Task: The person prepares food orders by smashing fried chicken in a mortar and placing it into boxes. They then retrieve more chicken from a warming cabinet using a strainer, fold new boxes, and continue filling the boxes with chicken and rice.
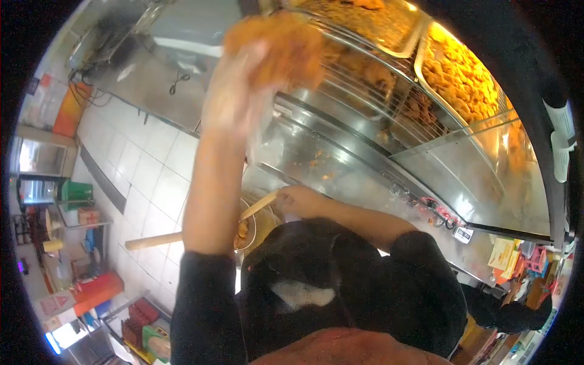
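Observation:
My left hand (pixel 234 100), in a clear plastic glove, is raised up front and closed on a large orange-brown piece of fried food (pixel 280 52); both are smeared by motion. It is held before the lit display case. Close to my body, my right hand (pixel 296 201) is bare and wrapped round the end of a wooden handle (pixel 260 205). That handle slants over a round metal container (pixel 263 226) with some fried pieces (pixel 242 233) in it, partly hidden by my left arm. Another length of wooden handle (pixel 152 241) sticks out to the left of that arm.
Trays of fried food (pixel 456 79) and wire racks (pixel 340 76) fill the case at upper right. A steel counter (pixel 304 152) with crumbs runs below it, with scissors (pixel 439 220) at its right. White floor tiles (pixel 143 164) and stocked shelves (pixel 82 219) lie left.

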`<state>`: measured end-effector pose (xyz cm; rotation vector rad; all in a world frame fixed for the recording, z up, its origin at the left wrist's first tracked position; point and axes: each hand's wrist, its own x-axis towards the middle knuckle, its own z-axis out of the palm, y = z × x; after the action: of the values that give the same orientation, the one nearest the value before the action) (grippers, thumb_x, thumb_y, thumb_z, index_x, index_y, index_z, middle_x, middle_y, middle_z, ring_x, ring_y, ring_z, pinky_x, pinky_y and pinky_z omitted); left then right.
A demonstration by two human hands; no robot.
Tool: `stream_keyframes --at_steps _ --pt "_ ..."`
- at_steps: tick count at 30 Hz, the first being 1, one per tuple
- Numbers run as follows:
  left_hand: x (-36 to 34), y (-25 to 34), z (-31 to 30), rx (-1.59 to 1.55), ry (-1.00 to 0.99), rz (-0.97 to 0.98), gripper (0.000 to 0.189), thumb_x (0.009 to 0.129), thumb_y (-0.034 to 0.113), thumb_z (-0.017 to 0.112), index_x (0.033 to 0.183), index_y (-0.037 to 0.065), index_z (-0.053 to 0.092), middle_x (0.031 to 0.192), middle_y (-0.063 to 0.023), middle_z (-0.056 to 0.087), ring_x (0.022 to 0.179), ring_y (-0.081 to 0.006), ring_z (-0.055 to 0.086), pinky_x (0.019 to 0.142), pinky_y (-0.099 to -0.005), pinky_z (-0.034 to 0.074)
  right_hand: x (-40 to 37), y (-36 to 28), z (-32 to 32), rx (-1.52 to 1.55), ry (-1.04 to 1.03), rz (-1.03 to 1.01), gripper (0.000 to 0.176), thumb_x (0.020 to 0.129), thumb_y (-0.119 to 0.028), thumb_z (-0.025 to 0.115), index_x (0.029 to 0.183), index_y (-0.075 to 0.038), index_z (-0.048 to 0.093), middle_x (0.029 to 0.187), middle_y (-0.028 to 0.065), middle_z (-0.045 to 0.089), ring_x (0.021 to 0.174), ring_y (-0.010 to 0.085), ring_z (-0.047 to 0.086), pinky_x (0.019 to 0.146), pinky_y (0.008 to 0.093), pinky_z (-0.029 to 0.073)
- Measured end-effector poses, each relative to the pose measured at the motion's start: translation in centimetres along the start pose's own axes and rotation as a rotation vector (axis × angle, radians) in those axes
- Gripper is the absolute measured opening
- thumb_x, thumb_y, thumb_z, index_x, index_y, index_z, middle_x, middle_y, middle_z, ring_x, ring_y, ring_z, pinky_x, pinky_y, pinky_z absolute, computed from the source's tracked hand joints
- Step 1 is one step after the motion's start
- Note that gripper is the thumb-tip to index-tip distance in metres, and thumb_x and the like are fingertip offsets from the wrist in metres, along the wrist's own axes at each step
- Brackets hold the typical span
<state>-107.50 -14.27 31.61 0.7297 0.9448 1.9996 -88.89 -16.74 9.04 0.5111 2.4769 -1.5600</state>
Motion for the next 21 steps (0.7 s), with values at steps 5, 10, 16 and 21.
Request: stream_keyframes --at_steps 5,10,16,21 --pt "5.7 2.5 15.7 0.143 0.103 -0.193 0.037 0.094 0.025 0.049 0.123 0.001 0.055 0.121 -0.0212 0.058 0.113 -0.0294 0.056 0.095 -0.0414 0.046 -3.1 3.1 -0.4 0.246 0.205 -0.032 0.039 0.082 -0.022 0.065 0.117 -0.004 0.058 0.094 0.0143 0.066 0.085 0.0262 0.064 0.077 0.0383 0.051" --pt "7.7 0.4 16.3 0.994 -0.032 0.248 0.043 0.096 0.031 0.045 0.129 0.004 0.05 0.129 -0.0197 0.052 0.122 -0.0325 0.049 0.102 -0.0435 0.038 -2.5 2.1 -0.9 0.167 0.165 -0.044 0.04 0.082 -0.015 0.065 0.119 0.0 0.056 0.098 0.0119 0.065 0.087 0.0177 0.063 0.077 0.0317 0.052" --pt "-0.6 -0.1 1.2 1.059 -0.359 0.085 0.047 0.084 0.023 0.067 0.123 0.002 0.05 0.125 -0.012 0.053 0.12 -0.0237 0.049 0.089 -0.0374 0.049 -0.7 0.2 -2.1 0.32 0.137 -0.066 0.04 0.083 -0.014 0.065 0.12 0.0 0.054 0.102 0.0097 0.063 0.089 0.0173 0.06 0.08 0.0314 0.05" --pt "-14.8 0.1 -12.1 0.253 -0.265 -0.306 0.056 0.087 0.03 0.063 0.13 0.0 0.044 0.131 -0.0127 0.049 0.127 -0.0238 0.043 0.101 -0.037 0.041 5.6 -3.0 0.7 0.269 0.494 -0.396 0.035 0.082 -0.01 0.063 0.115 -0.005 0.052 0.104 0.0091 0.059 0.095 0.0188 0.058 0.081 0.036 0.048"
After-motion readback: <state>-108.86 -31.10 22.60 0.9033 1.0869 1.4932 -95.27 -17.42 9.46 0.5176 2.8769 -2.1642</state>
